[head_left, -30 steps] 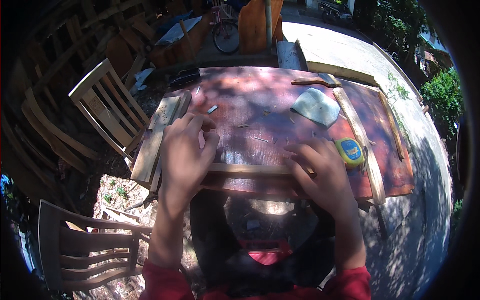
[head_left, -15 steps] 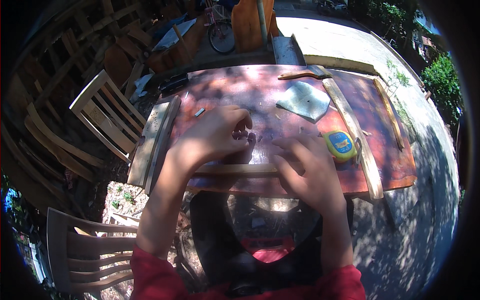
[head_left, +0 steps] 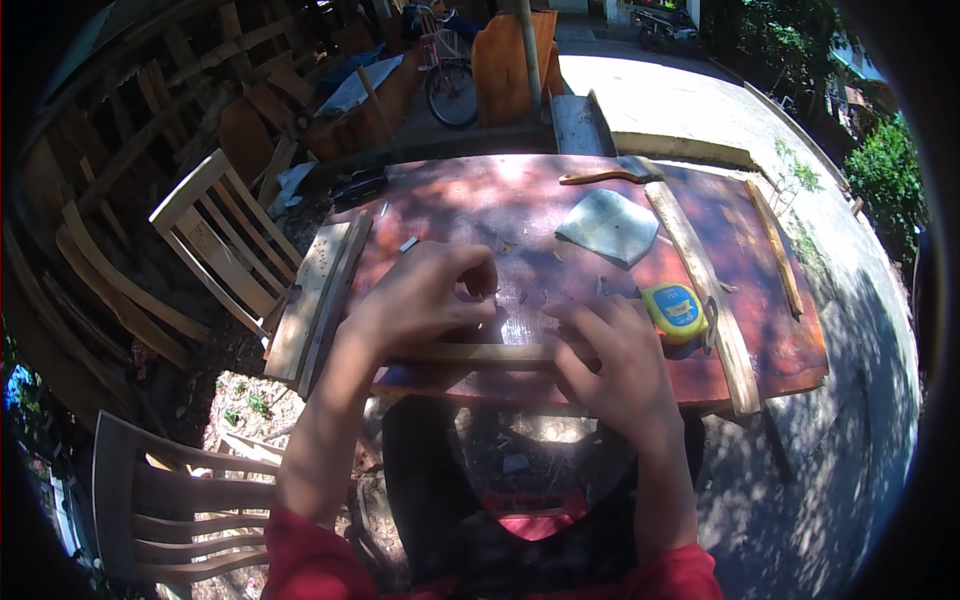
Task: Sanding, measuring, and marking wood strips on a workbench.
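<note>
My left hand (head_left: 415, 295) is over the middle of the reddish wooden table (head_left: 470, 190), fingers curled toward the thumb; whatever they hold is too small to make out. A narrow wooden strip (head_left: 470, 355) lies crosswise under my hands. My right hand (head_left: 615, 365) is spread loosely at the strip's right part, fingers apart and bent. Just right of it lies a yellow tape measure with a blue face (head_left: 676, 312), beside a long pale wooden slat (head_left: 705, 290). A pale folded cloth or pad (head_left: 605, 225) and small loose bits lie beyond my hands.
Boards (head_left: 305, 305) line the table's left side, a thin strip (head_left: 775, 245) its right. A wooden-handled tool (head_left: 600, 175) and black object (head_left: 360, 185) sit at the back. Wooden chair frames (head_left: 220, 230) stand left; a bicycle (head_left: 450, 90) and stacked timber (head_left: 130, 140) are behind.
My left hand has moved rightward toward the table's middle, its fingers curling down. My right hand has shifted slightly left. The view has also shifted a little.
</note>
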### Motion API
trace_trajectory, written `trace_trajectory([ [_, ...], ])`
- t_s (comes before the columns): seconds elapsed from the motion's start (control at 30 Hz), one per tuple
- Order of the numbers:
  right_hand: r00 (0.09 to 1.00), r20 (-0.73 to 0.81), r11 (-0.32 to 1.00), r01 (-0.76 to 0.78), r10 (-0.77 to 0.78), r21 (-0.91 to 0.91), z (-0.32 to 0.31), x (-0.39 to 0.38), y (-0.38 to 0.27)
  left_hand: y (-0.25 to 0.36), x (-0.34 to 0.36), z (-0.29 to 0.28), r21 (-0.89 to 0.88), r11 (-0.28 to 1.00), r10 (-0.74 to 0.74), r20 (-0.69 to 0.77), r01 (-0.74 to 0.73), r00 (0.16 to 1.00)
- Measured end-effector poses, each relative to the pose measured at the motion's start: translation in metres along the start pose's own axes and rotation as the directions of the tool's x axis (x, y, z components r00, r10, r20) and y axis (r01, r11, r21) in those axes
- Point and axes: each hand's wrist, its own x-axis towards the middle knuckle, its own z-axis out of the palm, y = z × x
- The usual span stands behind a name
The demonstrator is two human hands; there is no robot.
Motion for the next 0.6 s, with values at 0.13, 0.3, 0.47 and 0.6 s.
trace_trajectory([
  [0.13, 1.000, 0.009, 1.000, 0.001, -0.001, -0.002, 0.000, 0.001, -0.003, 0.007, -0.033, -0.002, -0.090, 0.995, 0.017, -0.149, -0.031, 0.989],
  [0.3, 0.995, 0.047, 0.992, 0.088, -0.084, -0.094, -0.001, -0.002, -0.009, 0.012, -0.075, 0.006, -0.081, 0.995, -0.075, -0.312, 0.052, 0.947],
  [0.47, 0.983, 0.052, 0.969, 0.184, -0.178, -0.167, -0.009, -0.007, -0.003, 0.024, -0.086, 0.025, -0.350, 0.934, -0.206, -0.364, 0.071, 0.909],
  [0.6, 0.968, 0.017, 0.956, 0.248, -0.249, -0.156, -0.007, 0.002, -0.016, 0.024, -0.109, 0.025, -0.353, 0.932, -0.268, -0.511, 0.085, 0.817],
])
